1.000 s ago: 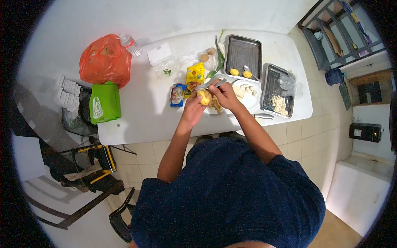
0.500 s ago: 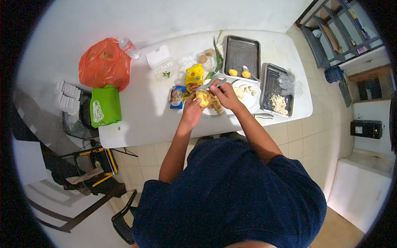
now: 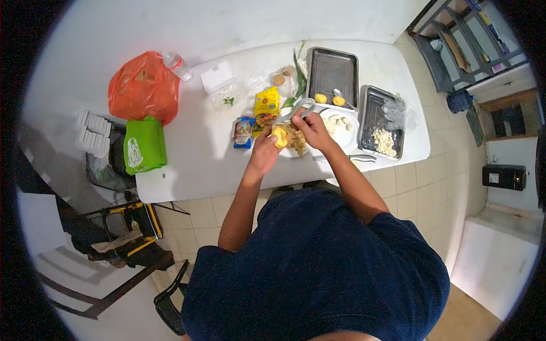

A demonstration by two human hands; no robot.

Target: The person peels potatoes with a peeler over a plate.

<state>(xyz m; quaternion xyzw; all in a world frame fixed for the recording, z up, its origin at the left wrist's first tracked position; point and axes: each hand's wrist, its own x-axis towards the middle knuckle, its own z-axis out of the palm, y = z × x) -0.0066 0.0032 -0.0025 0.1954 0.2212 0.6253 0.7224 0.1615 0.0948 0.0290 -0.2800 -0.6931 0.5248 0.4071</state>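
My left hand [image 3: 263, 154] is closed around a yellow, partly peeled potato [image 3: 281, 137] above the near side of the table. In my right hand [image 3: 312, 131] is a grey peeler [image 3: 307, 105], its blade end reaching toward the potato. Brown and yellow peelings [image 3: 299, 144] lie on a plate just under my hands, partly hidden by them. To the right, a white plate [image 3: 347, 145] carries pale cut pieces [image 3: 341, 120]. A knife [image 3: 362, 158] rests at the table's front edge. Two yellow potatoes [image 3: 339, 100] and a spoon [image 3: 337, 92] sit in the dark far tray [image 3: 333, 68].
A second dark tray [image 3: 369, 105] holds pale crumbled food [image 3: 384, 142] and a clear plastic bag [image 3: 398, 115]. Left of my hands are a yellow packet [image 3: 267, 102] and a blue packet [image 3: 243, 133]. Farther left stand an orange bag [image 3: 142, 91], a green bag [image 3: 144, 148] and a bottle [image 3: 178, 67].
My right hand and the peeler have shifted slightly to the right. The potato has turned a little in my left hand.
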